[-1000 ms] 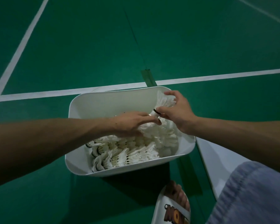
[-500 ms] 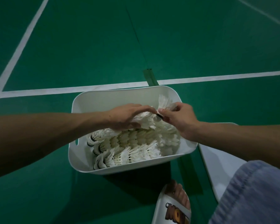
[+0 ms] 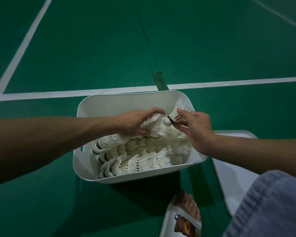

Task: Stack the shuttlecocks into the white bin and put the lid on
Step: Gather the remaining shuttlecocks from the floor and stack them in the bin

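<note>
Pinching shuttlecock by far rim of white bin, R hand; L hand grips stack inside.

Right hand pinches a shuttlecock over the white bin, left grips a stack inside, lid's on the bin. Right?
No: the lid is off, lying on the green floor right of the white bin, as the head view shows. The right hand does pinch a shuttlecock; the left hand grips a stack.

white bin | white shuttlecocks, black bands | green floor, white lines
</note>
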The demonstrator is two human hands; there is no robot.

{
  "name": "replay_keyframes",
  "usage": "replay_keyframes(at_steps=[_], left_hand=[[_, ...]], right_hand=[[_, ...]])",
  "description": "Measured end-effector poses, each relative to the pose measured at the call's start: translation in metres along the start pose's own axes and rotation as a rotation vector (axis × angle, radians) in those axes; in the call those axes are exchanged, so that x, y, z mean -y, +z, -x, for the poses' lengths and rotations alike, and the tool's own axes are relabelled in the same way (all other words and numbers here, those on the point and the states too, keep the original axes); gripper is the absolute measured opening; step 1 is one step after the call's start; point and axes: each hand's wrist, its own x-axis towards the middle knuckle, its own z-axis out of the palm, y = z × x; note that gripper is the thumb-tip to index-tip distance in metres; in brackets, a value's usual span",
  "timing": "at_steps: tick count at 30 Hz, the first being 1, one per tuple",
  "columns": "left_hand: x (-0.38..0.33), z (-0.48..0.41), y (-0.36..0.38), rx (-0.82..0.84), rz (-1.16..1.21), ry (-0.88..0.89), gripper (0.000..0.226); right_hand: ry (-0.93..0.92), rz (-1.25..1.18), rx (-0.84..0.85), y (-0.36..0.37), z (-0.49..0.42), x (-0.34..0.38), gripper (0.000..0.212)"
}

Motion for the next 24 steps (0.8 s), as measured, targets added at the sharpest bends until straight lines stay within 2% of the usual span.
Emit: replay_keyframes(at_steps=[8, 19, 24], left_hand=[[0.002, -0.002, 0.000, -0.006, 0.015, -0.030, 0.071], [0.010, -0.002, -0.004, -0.035, 0.002, -0.073, 0.069], [0.008, 0.002, -0.006, -0.023, -0.011, -0.060, 0.069]], right_hand=[[0.088, -0.050, 0.033, 0.002, 0.007, -0.007, 0.018], [0.069, 0.117, 0.020, 0.002, 0.011, -0.008, 0.012], [0.060, 0.104, 0.000, 0.002, 0.015, -0.008, 0.023]])
